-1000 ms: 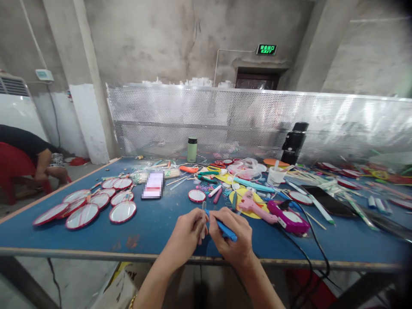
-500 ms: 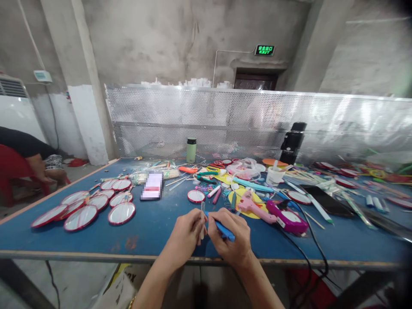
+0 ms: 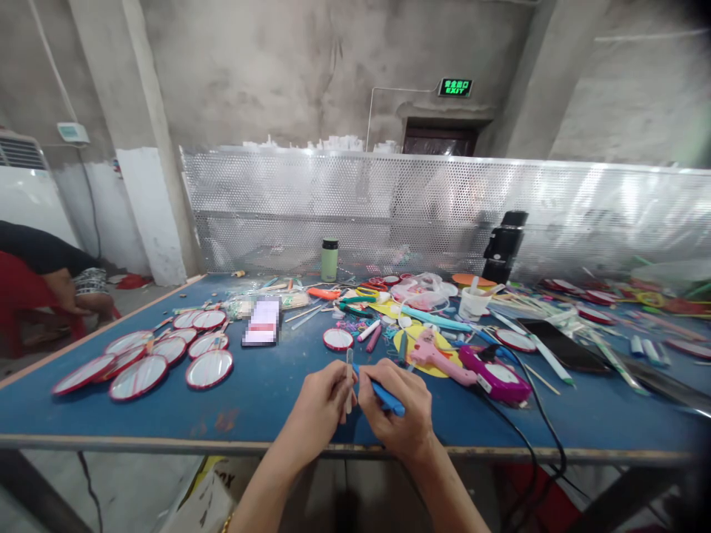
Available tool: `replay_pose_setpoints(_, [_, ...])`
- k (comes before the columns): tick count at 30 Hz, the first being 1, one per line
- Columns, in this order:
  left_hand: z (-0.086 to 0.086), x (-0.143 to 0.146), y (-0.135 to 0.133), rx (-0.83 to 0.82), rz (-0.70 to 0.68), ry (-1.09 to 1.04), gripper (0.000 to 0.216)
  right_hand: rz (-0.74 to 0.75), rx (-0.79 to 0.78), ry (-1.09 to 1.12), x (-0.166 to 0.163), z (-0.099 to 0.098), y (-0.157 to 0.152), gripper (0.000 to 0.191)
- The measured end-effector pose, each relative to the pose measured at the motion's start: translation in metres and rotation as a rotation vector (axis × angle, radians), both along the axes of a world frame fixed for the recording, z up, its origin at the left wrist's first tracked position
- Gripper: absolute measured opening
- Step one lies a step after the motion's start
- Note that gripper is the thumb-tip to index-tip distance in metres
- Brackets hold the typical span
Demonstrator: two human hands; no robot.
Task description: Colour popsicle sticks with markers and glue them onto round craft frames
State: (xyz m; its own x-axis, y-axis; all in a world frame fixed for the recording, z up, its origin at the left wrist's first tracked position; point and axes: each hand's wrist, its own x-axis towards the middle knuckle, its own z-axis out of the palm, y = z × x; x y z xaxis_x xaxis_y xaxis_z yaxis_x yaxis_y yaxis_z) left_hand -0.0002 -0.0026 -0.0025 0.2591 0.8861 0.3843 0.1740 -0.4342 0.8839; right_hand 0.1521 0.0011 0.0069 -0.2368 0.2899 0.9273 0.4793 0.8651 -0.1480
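Blue plastic shows in our right hand (image 3: 401, 407): we're gripping a pen-like tool (image 3: 392, 401), much of its barrel hidden in the grasp. Beside it, our left hand (image 3: 316, 407) pinches a pale narrow strip (image 3: 349, 359) upright above the near part of the blue table (image 3: 167, 422); it may be clear plastic, but it's too small to be sure. Just ahead lies a red-rimmed disc (image 3: 338, 339). Leftward, overlapping discs (image 3: 138, 377) partly cover each other, a phone's (image 3: 263, 323) screen is pixelated, and the frame cuts off a seated person (image 3: 38, 252).
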Motion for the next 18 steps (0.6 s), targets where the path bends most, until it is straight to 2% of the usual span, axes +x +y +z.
replay_pose_setpoints(7, [-0.0002, -0.0007, -0.0002, 0.013, 0.023, 0.035, 0.027, 0.029, -0.015, -0.02, 0.0004, 0.0002, 0.0, 0.012])
replay_pose_setpoints(18, [-0.0003, 0.0001, 0.0009, -0.003, -0.004, -0.009, 0.022, -0.005, 0.01, 0.014, -0.0009, 0.0025, 0.0, 0.013])
